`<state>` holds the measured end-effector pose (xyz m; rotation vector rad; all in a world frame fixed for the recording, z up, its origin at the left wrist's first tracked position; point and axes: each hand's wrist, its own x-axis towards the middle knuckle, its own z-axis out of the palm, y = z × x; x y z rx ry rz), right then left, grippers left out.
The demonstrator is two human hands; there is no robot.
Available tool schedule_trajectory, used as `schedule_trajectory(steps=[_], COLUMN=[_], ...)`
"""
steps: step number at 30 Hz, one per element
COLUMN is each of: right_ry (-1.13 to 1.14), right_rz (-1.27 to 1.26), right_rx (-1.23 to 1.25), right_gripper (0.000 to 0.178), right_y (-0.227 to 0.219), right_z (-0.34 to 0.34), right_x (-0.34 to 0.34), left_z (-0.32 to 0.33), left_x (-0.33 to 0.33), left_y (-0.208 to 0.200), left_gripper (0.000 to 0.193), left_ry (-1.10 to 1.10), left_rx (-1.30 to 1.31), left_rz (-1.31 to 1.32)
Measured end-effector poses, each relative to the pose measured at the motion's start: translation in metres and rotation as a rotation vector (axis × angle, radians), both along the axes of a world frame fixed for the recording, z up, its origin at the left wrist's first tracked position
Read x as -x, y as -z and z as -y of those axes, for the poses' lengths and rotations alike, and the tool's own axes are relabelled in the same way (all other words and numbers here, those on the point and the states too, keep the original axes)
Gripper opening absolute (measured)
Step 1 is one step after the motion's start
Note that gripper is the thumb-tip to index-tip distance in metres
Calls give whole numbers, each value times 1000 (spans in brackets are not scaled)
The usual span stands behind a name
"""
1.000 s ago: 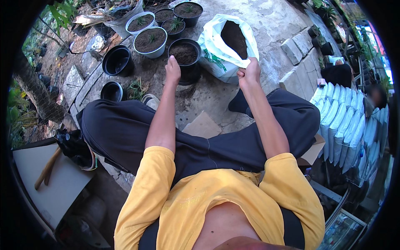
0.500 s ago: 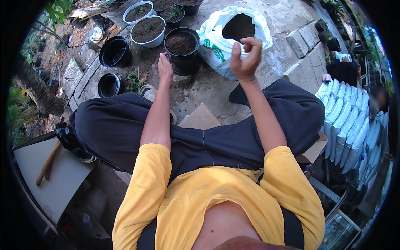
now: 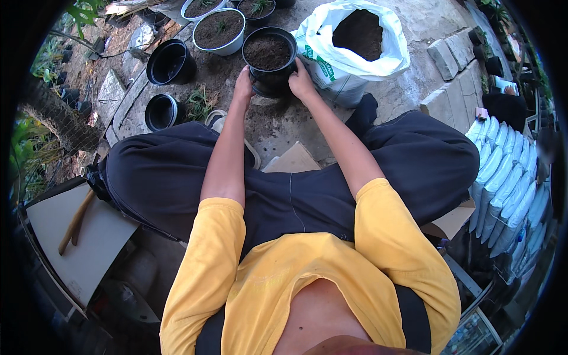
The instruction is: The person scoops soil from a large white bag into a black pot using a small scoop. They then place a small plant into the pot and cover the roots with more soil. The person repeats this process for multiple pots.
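A black plastic plant pot (image 3: 271, 84) stands on the ground in front of me, filled with dark soil (image 3: 267, 52) to a little below its rim. My left hand (image 3: 243, 84) presses against its left side, and my right hand (image 3: 301, 80) grips its right side, with the fingers partly hidden behind the wall. Just right of the pot is an open white sack (image 3: 337, 77) with green print, its mouth rolled back and dark soil inside. Close on the left a white pot (image 3: 228, 48) holds soil and a small seedling.
Two black pots, a larger one (image 3: 171, 63) and a smaller one (image 3: 161, 112), stand at the left near a grass tuft (image 3: 201, 103). Concrete blocks (image 3: 452, 53) lie at right, above stacked pale bags (image 3: 503, 177). Cardboard (image 3: 294, 158) lies between my legs.
My right hand has come down from over the sack to the pot's right side. My left hand now touches the pot. The whole view has shifted slightly.
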<state>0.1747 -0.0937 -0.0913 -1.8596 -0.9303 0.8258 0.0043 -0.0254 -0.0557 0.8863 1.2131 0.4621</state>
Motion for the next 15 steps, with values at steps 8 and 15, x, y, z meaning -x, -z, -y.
schedule_trajectory(steps=[8, 15], right_ry=[-81, -115], right_rz=[-23, -88], right_rx=[163, 205], right_gripper=[58, 50], right_y=[-23, 8], right_z=[-5, -10], right_x=[-11, -29], left_z=[-12, -20], left_x=[8, 7], left_y=[15, 29], left_gripper=[56, 61], left_ry=[-35, 40], left_rx=[29, -12], left_rz=[-40, -94])
